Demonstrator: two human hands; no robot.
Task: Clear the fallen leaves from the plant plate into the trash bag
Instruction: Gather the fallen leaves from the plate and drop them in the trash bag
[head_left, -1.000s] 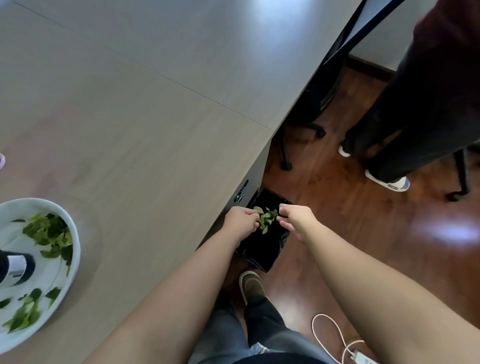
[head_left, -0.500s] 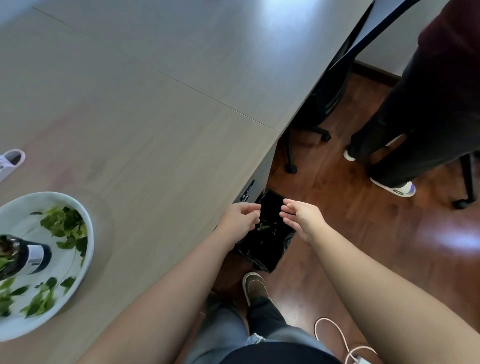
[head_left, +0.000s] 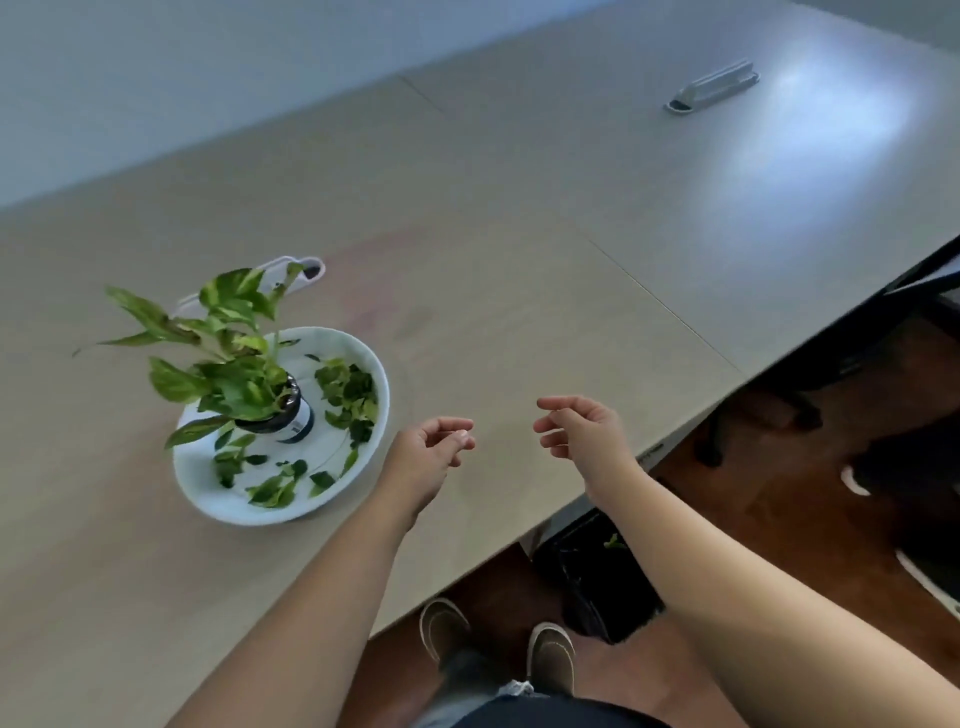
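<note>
A white plate (head_left: 332, 506) sits on the table at the left, with a potted green plant (head_left: 228, 364) standing in a dark pot at its middle. Several fallen green leaves (head_left: 348, 395) lie scattered on the plate's right and front parts. My left hand (head_left: 428, 457) hovers just right of the plate, fingers loosely curled and holding nothing. My right hand (head_left: 584, 428) hangs above the table further right, fingers apart and empty. The black trash bag (head_left: 597, 587) stands on the floor under the table edge, partly hidden by my right forearm, with a few leaves inside.
The wooden table (head_left: 519, 270) has a grey cable port (head_left: 711, 91) at the far right and a white one (head_left: 301, 273) behind the plant. Another person's shoes (head_left: 857, 480) and a chair base (head_left: 758, 421) are on the floor at right. My own feet (head_left: 498, 639) stand below.
Both hands let the leaves fall into the trash bag, then rose from the bag to above the table beside the plate. The view swung up and left, bringing the whole plant into sight.
</note>
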